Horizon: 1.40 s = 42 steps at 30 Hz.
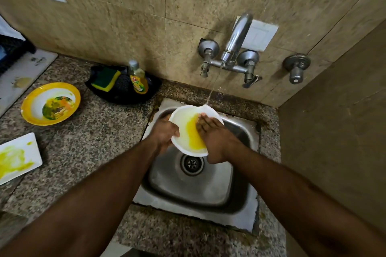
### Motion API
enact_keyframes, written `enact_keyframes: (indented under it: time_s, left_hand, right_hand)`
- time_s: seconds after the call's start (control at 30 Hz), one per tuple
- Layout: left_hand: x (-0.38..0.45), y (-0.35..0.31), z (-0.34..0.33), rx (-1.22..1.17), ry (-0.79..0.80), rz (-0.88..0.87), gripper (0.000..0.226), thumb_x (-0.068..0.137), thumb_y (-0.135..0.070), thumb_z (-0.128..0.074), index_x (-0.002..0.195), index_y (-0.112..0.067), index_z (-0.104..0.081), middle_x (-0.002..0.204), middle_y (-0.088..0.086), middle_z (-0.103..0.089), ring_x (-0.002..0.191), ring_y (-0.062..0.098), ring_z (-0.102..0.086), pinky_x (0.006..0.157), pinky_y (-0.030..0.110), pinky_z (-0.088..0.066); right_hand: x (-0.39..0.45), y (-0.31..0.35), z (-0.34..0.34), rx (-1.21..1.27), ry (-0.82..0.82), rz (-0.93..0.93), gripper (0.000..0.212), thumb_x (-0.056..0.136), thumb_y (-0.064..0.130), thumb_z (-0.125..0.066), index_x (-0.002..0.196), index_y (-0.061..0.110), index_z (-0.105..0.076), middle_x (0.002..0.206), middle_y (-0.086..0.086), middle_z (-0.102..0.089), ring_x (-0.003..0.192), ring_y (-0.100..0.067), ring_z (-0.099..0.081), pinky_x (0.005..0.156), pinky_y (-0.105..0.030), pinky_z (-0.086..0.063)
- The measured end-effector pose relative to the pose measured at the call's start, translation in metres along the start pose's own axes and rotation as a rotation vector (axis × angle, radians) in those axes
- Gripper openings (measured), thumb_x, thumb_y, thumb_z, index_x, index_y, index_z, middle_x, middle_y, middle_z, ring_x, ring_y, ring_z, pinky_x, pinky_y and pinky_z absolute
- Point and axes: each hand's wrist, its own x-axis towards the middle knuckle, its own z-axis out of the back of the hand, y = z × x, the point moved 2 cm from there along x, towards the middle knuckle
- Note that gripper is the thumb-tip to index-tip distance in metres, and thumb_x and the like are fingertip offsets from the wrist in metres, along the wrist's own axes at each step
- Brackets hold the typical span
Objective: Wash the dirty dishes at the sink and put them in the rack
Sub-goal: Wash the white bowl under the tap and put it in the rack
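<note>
A white bowl (183, 121) smeared with yellow residue is tilted over the steel sink (194, 185). My left hand (165, 133) grips its left rim. My right hand (213, 137) lies flat inside it, fingers straight, pressing on the yellow smear. A thin stream of water falls from the tap (236, 39) onto the bowl's far rim. On the counter at left sit a yellow-rimmed plate (36, 108) with food scraps and a white rectangular plate (31, 148) with yellow smears.
A black tray (123, 98) behind the sink's left corner holds a green-yellow sponge (106, 79) and a dish soap bottle (139, 79). A dark rack (10, 52) shows at the far left edge. Tiled walls close in behind and to the right.
</note>
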Motion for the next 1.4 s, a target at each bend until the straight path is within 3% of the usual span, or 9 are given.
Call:
enact_keyframes:
  time_s: [0.1, 0.3, 0.47, 0.6, 0.73, 0.87, 1.03, 1.17, 1.4]
  left_hand:
    - [0.004, -0.005, -0.001, 0.099, 0.008, 0.009, 0.068, 0.056, 0.005, -0.057, 0.117, -0.022, -0.066, 0.103, 0.019, -0.07, 0.088, 0.039, -0.063, 0.07, 0.048, -0.052]
    - [0.009, -0.011, -0.002, -0.005, -0.069, -0.11, 0.081, 0.041, -0.001, -0.052, 0.121, 0.002, -0.066, 0.098, 0.02, -0.07, 0.085, 0.036, -0.063, 0.069, 0.037, -0.052]
    - [-0.003, -0.005, -0.009, -0.04, -0.057, -0.095, 0.06, 0.054, 0.003, -0.053, 0.11, -0.011, -0.067, 0.089, 0.009, -0.07, 0.073, 0.024, -0.063, 0.056, 0.028, -0.048]
    - [0.007, -0.006, -0.019, 0.003, 0.022, -0.085, 0.057, 0.065, 0.012, -0.053, 0.114, -0.012, -0.067, 0.113, 0.023, -0.069, 0.095, 0.04, -0.065, 0.071, 0.039, -0.053]
    - [0.018, -0.007, -0.01, 0.023, -0.011, -0.072, 0.067, 0.046, -0.006, -0.059, 0.111, -0.02, -0.075, 0.11, 0.022, -0.074, 0.098, 0.046, -0.068, 0.076, 0.056, -0.056]
    - [0.044, 0.011, 0.013, 0.099, 0.022, -0.051, 0.086, 0.026, -0.018, -0.064, 0.111, -0.021, -0.076, 0.11, 0.029, -0.071, 0.103, 0.057, -0.064, 0.081, 0.078, -0.049]
    - [0.026, -0.013, 0.015, 0.209, 0.118, 0.067, 0.084, 0.044, -0.007, -0.056, 0.125, -0.022, -0.069, 0.12, 0.027, -0.068, 0.094, 0.044, -0.065, 0.06, 0.042, -0.055]
    - [0.024, -0.029, 0.014, 0.393, 0.197, 0.078, 0.076, 0.045, -0.005, -0.055, 0.119, -0.016, -0.07, 0.117, 0.03, -0.068, 0.104, 0.052, -0.067, 0.081, 0.067, -0.054]
    - [0.032, -0.027, 0.02, 0.36, 0.197, 0.059, 0.062, 0.05, -0.007, -0.062, 0.108, -0.023, -0.078, 0.112, 0.023, -0.074, 0.105, 0.05, -0.068, 0.093, 0.079, -0.043]
  right_hand:
    - [0.003, -0.007, 0.002, 0.01, -0.064, 0.057, 0.136, 0.064, 0.065, -0.066, 0.16, 0.008, 0.01, 0.167, -0.019, 0.02, 0.155, -0.033, 0.017, 0.127, -0.047, 0.003]
    - [-0.005, 0.02, -0.006, 0.156, -0.097, -0.102, 0.11, 0.086, 0.041, -0.064, 0.16, 0.001, 0.007, 0.166, -0.024, 0.015, 0.156, -0.038, 0.01, 0.128, -0.046, -0.004]
    - [-0.012, 0.041, -0.001, 0.321, -0.031, -0.237, 0.115, 0.078, 0.046, -0.067, 0.16, -0.001, -0.002, 0.168, -0.025, 0.004, 0.156, -0.037, 0.006, 0.127, -0.047, -0.007]
    - [0.013, 0.036, 0.012, 0.421, -0.08, -0.256, 0.141, 0.066, 0.071, -0.069, 0.159, 0.009, 0.016, 0.162, -0.024, 0.029, 0.148, -0.041, 0.032, 0.125, -0.054, 0.006]
    - [0.009, 0.037, 0.013, 0.404, -0.114, -0.068, 0.133, 0.073, 0.066, -0.07, 0.16, 0.011, 0.013, 0.165, -0.021, 0.024, 0.152, -0.035, 0.027, 0.125, -0.052, 0.002]
    - [-0.024, 0.019, -0.005, 0.139, -0.124, 0.108, 0.114, 0.08, 0.05, -0.067, 0.163, 0.016, 0.003, 0.171, -0.008, 0.005, 0.158, -0.024, 0.0, 0.125, -0.044, -0.009]
    - [-0.023, -0.011, 0.009, -0.224, -0.02, 0.023, 0.099, 0.085, 0.035, -0.062, 0.163, 0.012, -0.005, 0.171, -0.012, -0.004, 0.158, -0.026, -0.003, 0.124, -0.054, 0.004]
    - [-0.019, -0.025, 0.016, -0.296, -0.05, 0.109, 0.11, 0.08, 0.041, -0.067, 0.163, 0.018, 0.002, 0.171, -0.005, 0.006, 0.158, -0.024, 0.007, 0.123, -0.06, 0.006]
    - [-0.028, -0.019, -0.001, -0.265, -0.125, 0.11, 0.091, 0.086, 0.037, -0.057, 0.162, 0.01, -0.015, 0.17, -0.013, -0.004, 0.158, -0.031, 0.004, 0.126, -0.052, -0.005]
